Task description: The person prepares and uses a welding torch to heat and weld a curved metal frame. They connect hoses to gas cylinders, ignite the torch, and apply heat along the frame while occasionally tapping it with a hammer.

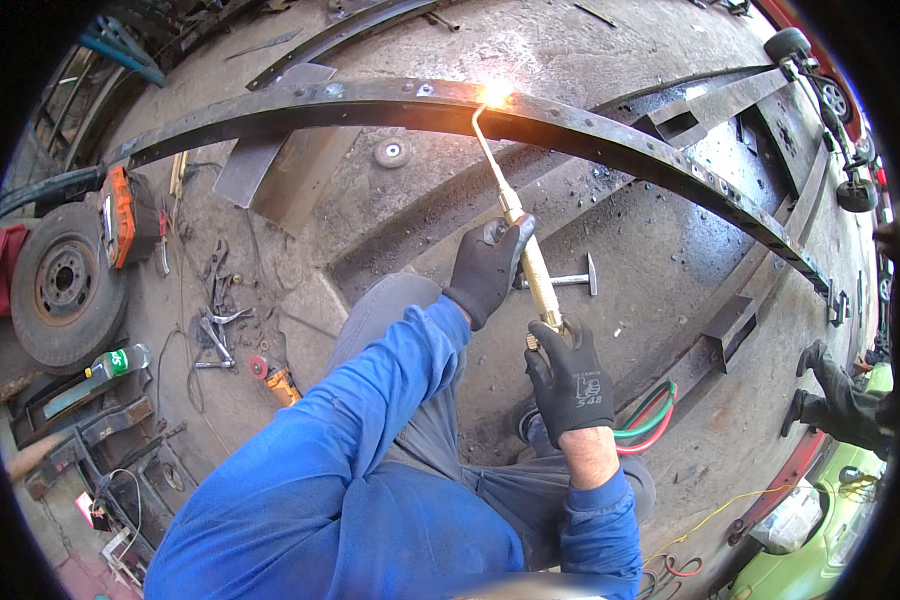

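Note:
A brass gas torch (536,272) runs up and away from me, its bent tip at a long steel beam (610,131). Bright orange-white glare (496,95) burns where the tip meets the metal. My left hand (489,264), in a dark glove, is closed around the torch's upper handle. Lower down, my right hand (570,376), gloved too, grips the rear end by the valve knobs. Red and green hoses (653,418) curve out beside my right wrist. Behind the torch handle a hammer (576,279) lies on the floor.
On the left are a wheel with tyre (68,285), an orange tool case (127,216), a plastic bottle (122,361), an angle grinder (276,381) and scattered hand tools (215,325). Steel channels (410,228) cross the floor ahead. Another person's legs (832,400) and a green car (820,530) are at right.

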`<state>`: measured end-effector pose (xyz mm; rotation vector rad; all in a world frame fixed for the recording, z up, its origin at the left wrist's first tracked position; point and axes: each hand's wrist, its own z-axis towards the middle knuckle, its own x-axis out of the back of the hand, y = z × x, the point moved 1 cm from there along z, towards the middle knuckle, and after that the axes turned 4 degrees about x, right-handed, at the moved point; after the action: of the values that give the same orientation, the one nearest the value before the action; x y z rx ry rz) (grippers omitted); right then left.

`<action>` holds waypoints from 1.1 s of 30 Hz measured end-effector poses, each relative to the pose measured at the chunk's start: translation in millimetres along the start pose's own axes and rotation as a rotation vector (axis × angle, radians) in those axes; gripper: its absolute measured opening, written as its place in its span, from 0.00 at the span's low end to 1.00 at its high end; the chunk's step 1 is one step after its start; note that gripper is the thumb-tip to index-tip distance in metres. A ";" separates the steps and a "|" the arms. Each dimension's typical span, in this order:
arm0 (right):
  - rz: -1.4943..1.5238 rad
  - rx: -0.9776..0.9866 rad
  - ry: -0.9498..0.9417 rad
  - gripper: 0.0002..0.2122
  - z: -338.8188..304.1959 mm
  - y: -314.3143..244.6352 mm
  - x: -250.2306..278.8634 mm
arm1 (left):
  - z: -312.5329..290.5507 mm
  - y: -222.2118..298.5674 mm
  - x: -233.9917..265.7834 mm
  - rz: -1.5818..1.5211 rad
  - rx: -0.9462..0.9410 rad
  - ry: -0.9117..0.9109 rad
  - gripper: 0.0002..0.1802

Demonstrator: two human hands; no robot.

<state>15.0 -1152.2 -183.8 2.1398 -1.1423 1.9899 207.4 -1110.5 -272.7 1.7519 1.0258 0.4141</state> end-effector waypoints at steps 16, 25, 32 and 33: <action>-0.062 0.071 0.092 0.19 0.3 0.9 -9.8 | 1.5 -1.0 4.9 0.031 -0.028 -0.009 0.23; -0.033 0.007 0.050 0.16 0.4 -3.4 -11.3 | 1.4 -0.2 6.9 0.016 -0.088 -0.024 0.22; 0.014 -0.020 0.018 0.17 0.3 -6.8 -11.3 | -0.9 6.6 6.4 -0.068 0.051 -0.017 0.20; 0.003 -0.017 0.019 0.17 -0.1 -7.0 -11.6 | -0.8 6.6 6.7 -0.063 0.041 -0.016 0.20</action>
<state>19.2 -1141.4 -190.7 2.1083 -1.1554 1.9898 213.6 -1105.5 -267.7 1.7512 1.0820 0.3414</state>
